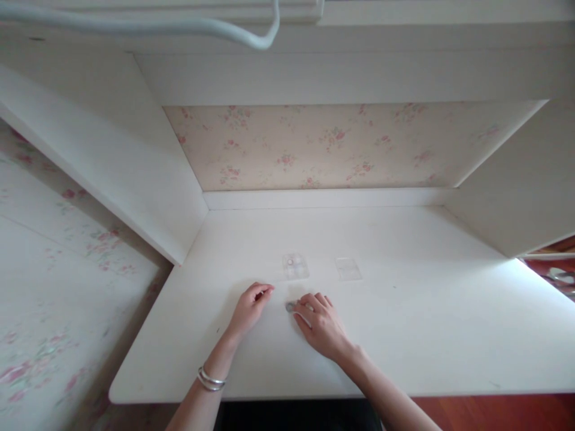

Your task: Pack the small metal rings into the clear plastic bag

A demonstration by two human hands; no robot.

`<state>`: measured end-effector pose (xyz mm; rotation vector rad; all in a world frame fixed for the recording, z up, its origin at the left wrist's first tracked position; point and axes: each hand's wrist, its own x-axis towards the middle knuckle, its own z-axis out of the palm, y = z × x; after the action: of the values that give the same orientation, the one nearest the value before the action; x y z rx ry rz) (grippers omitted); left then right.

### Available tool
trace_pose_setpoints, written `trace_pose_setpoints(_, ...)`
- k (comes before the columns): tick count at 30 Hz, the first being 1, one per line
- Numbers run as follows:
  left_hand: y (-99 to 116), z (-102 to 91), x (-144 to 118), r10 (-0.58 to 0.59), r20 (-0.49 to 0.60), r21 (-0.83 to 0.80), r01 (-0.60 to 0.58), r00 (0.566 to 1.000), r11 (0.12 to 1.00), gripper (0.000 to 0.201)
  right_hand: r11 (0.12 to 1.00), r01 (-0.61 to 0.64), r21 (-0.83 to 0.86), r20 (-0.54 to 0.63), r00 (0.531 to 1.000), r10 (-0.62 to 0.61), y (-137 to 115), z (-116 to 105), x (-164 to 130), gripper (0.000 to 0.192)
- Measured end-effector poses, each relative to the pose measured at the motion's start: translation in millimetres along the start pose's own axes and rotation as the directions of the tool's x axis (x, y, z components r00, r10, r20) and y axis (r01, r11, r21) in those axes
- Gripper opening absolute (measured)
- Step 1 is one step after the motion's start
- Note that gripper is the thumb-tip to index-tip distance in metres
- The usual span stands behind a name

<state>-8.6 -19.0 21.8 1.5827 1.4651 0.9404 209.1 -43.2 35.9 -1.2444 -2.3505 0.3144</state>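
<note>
On the white desk, my right hand (pixel 321 323) rests with its fingers bent. Its index fingertip and thumb are at a small round grey metallic piece (pixel 290 307), perhaps a coin or ring, too small to tell. Left of it, my left hand (pixel 251 305) hovers close to the desk, fingers curled and the tips pinched together; whatever is between them is hidden. Beyond the hands lies a clear plastic square case (pixel 295 267) with a small round thing (pixel 290 261) in it. A second clear square piece (pixel 348 269), like a lid, lies to its right.
The white desk (pixel 426 335) has a back ledge (pixel 327 199) and side panels (pixel 112 149) rising left and right. A shelf (pixel 341 72) hangs above, with a white cable (pixel 179 27) across it. Various items (pixel 561 275) show beyond the right edge.
</note>
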Motion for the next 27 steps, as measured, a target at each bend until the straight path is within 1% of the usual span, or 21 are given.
trace_pose_setpoints(3, 1.1, -0.9, -0.8, 0.013, -0.008, 0.002, -0.013, 1.000, 1.000, 0.030, 0.999, 0.028, -0.041, 0.023, 0.999, -0.027, -2.6, 4.6, 7.5, 0.018)
trace_pose_setpoints(8, 0.2, -1.2, -1.1, 0.024, -0.008, -0.008, -0.024, 1.000, 1.000, 0.028, 0.996, 0.040, -0.084, 0.057, 0.998, -0.035, -5.6, 9.2, 14.0, 0.017)
trace_pose_setpoints(15, -1.8, 1.2, -2.5, 0.074, 0.011, -0.025, -0.074, 0.997, 0.997, 0.026, 0.999, 0.022, -0.039, 0.049, 0.999, -0.020, -9.5, 12.2, 14.0, 0.017)
trace_pose_setpoints(19, -0.6, 5.3, -4.3, 0.102, 0.043, 0.017, -0.103, 0.994, 0.995, 0.026, 0.997, -0.034, 0.073, 0.015, 0.999, 0.033, -7.8, 10.4, 15.9, 0.018)
trace_pose_setpoints(22, 2.7, 8.0, -8.5, 0.130, 0.084, 0.084, -0.138, 0.988, 0.987, 0.025, 0.986, -0.061, 0.152, -0.039, 0.997, 0.067, -0.1, 9.3, 25.0, 0.019)
trace_pose_setpoints(24, 5.4, 8.7, -12.3, 0.153, 0.140, 0.143, -0.173, 0.978, 0.974, 0.025, 0.983, -0.086, 0.161, -0.098, 0.990, 0.103, 8.8, 9.8, 35.9, 0.019)
trace_pose_setpoints(27, 8.7, 8.8, -17.6, 0.192, 0.247, 0.245, -0.253, 0.950, 0.936, 0.019, 0.984, -0.129, 0.123, -0.174, 0.973, 0.149, 24.7, 12.1, 57.1, 0.019)
